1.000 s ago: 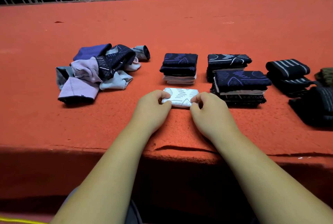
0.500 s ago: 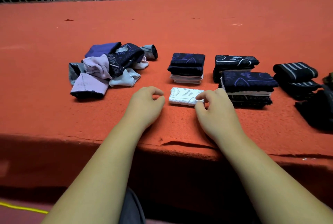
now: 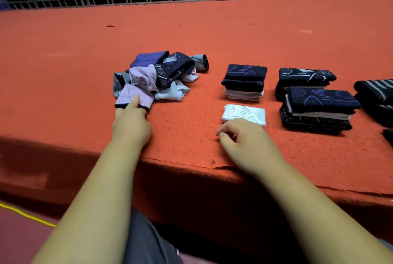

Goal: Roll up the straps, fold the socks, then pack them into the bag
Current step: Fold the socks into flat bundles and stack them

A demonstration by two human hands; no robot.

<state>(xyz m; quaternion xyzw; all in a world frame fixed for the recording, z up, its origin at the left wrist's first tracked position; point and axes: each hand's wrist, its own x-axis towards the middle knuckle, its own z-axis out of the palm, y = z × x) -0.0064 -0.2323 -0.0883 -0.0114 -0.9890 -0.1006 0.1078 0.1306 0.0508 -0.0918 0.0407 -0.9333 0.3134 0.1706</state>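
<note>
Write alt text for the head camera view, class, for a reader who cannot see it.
A person's left hand touches a lilac sock at the near edge of a pile of unfolded socks on a red table. The right hand, loosely curled, lies just in front of a folded white sock; stacks of folded dark socks stand beyond.

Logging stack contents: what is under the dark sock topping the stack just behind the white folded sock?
Under the dark sock lies another dark fold, then a pale folded sock at the bottom, on the red cloth. Anything tucked between the layers is covered.
</note>
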